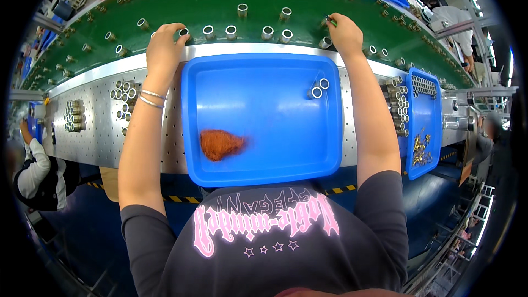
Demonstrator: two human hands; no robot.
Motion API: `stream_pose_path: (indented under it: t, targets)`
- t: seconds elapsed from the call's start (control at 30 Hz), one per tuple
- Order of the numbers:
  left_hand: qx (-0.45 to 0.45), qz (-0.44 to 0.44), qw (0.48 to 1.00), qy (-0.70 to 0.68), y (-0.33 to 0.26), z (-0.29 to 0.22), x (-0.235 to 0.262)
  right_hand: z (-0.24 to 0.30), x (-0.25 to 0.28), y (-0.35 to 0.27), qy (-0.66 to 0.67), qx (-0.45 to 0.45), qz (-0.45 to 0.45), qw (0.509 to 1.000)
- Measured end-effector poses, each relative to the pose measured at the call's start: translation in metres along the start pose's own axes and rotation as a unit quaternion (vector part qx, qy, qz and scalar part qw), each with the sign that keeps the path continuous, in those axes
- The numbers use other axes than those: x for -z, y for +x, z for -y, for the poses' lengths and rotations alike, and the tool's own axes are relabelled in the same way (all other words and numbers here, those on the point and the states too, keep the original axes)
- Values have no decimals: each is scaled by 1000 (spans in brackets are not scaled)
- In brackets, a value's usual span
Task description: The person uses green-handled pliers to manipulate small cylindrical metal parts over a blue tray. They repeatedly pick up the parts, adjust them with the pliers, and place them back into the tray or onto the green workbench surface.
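My left hand (163,52) is over the near edge of the green belt, its fingers curled round a short metal tube (184,33). Part of another tube shows at the hand's far left side. Farther right, my right hand (346,35) pinches a slim, dark green, marker-like stick (331,21). A metal tube (325,42) stands just below those fingers, and another behind them is partly hidden. Between my forearms sits a blue tray (264,180). It holds two metal tubes (315,93) at the right and an orange-brown fibrous clump (219,144) at the lower left.
Many more tubes stand along the green belt (209,8). Stacked tubes (125,98) lie left of the tray on a perforated metal table (99,115). At the right, a smaller blue tray (423,115) holds tubes and brass-coloured pieces. Other people work around the belt.
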State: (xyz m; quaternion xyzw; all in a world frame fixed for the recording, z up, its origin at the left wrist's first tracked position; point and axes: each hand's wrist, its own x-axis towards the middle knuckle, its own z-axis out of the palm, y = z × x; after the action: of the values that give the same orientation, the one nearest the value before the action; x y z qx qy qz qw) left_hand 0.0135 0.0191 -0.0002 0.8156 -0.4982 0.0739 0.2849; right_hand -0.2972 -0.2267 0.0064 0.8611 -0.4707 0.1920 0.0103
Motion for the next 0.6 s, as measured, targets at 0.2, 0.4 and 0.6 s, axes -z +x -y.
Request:
stream_pose_path:
  t: [0.2, 0.4, 0.6]
  targets:
    - [-67, 38, 976, -205, -27, -52, 22, 38, 22, -12, 178, -51, 70, 980]
    - [-20, 203, 900, -384, -71, -123, 33, 107, 72, -88, 502, 20, 251, 827]
    - [91, 226, 805, -541, -104, -137, 35, 120, 80, -132, 480, 91, 123, 864]
